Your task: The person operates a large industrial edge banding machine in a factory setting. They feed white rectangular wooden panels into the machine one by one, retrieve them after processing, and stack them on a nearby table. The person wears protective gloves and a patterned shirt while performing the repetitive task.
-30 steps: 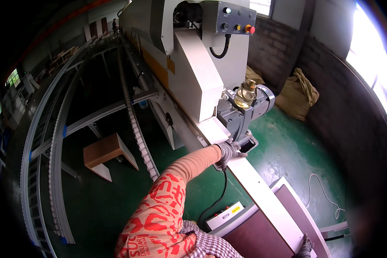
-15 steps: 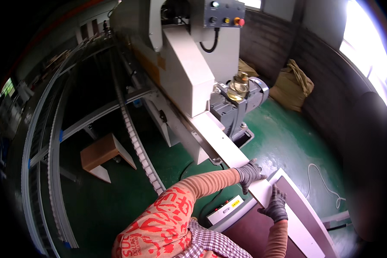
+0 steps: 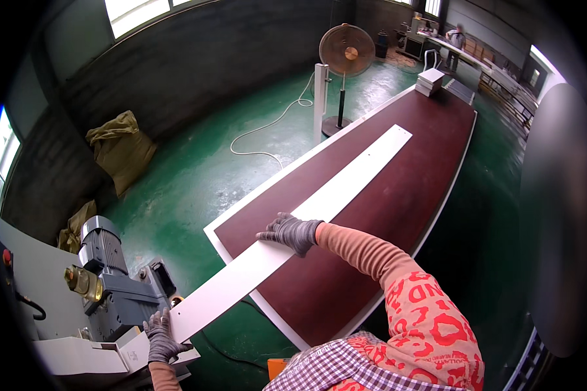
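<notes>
A long narrow white board (image 3: 235, 287) slants from the machine at lower left up across the maroon-topped table (image 3: 411, 176). Small holes show near its ends. My left hand (image 3: 162, 339), in a grey striped glove, grips the near end beside the machine's white ledge (image 3: 134, 352). Farther along, my right hand (image 3: 290, 233), gloved alike, reaches over the board at the table's near edge, fingers bent across it. That hand covers the board's middle, so I cannot tell whether it is one piece throughout.
A grey motor (image 3: 104, 251) stands at left, with tan sacks (image 3: 120, 153) behind it. Beyond the table are a standing fan (image 3: 347, 52) and a white post (image 3: 320, 101). Stacked white pieces (image 3: 429, 81) lie at the table's far end. Another person (image 3: 455, 39) stands far off.
My view has swung right, from the machine to the table. My right hand has shifted to the board's middle, and my left hand is now at its machine-side end.
</notes>
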Demonstrator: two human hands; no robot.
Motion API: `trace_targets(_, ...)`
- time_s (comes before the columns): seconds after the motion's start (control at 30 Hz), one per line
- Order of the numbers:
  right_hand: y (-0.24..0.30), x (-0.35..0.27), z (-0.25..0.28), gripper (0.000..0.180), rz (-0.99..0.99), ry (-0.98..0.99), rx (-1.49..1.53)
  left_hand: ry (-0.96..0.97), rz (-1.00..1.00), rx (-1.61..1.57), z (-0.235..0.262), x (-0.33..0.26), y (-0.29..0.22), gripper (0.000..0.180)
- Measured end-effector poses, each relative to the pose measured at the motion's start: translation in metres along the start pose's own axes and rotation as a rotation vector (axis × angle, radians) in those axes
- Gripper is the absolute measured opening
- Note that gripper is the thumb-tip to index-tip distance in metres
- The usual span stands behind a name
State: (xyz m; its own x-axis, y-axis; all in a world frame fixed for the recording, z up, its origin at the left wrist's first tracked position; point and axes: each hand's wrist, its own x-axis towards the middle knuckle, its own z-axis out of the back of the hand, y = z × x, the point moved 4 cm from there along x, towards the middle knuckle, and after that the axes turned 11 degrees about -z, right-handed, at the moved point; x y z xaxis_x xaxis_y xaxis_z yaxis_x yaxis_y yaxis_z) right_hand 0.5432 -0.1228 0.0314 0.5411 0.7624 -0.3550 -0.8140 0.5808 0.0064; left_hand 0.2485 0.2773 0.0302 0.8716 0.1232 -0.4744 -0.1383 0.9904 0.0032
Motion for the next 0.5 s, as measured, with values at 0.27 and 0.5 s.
trace_targets(0.27,-0.082,-0.033,-0.01,0.129,-0.188,0.053,-0.029,-0.103,-0.109,0.021,0.012,0.016,-0.029,0.136)
trace_targets(0.5,-0.149,-0.059,-0.039,0.111,-0.627,-0.138,-0.147,-0.374,-0.232,0.064,0.014,0.038,-0.076,0.117)
